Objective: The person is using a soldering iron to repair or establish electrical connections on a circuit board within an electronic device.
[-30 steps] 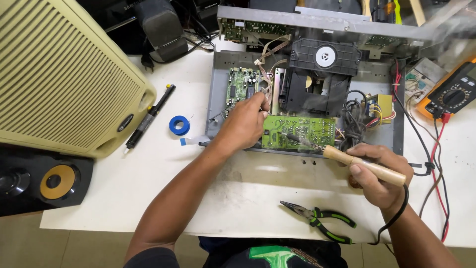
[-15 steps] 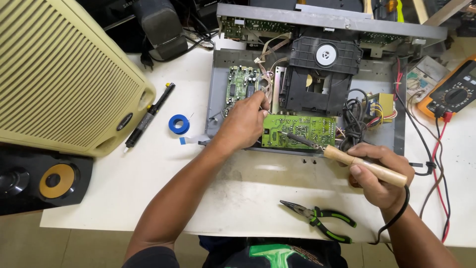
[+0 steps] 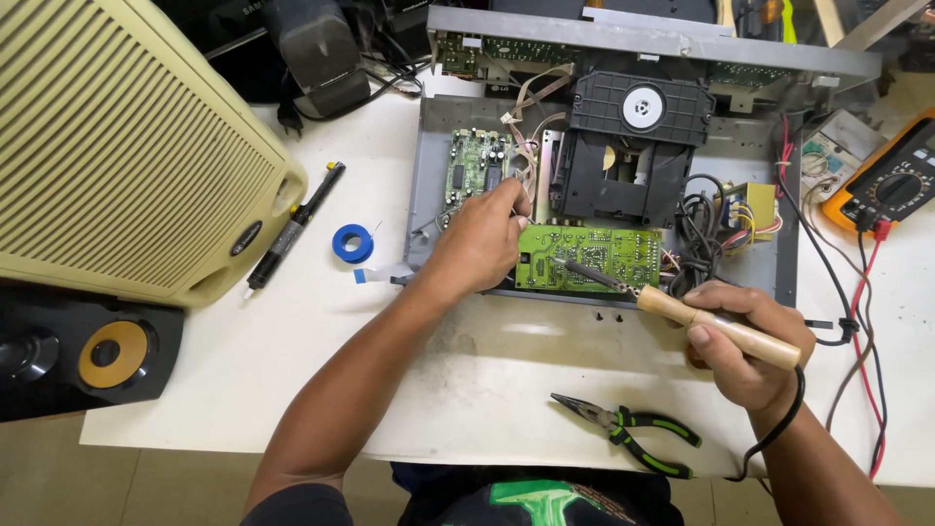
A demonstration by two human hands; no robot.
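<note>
Pliers lie at the bottom centre on the white table. Right hand is closed around the soldering iron; looks light and stiff, best held by its wooden handle. Tip's on the green board, mid-frame and probably fragile. Left hand, fingers curled, steadies the board's edge. Multimeter sits upper right.

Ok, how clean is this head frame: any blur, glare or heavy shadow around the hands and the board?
Head view: sharp throughout, no motion blur on the left hand or the right hand; soft even light, with only faint shadows under the arms on the white table; a mild bright patch near the table's front, no glare on the green circuit board; the soldering iron reads crisply.
</note>
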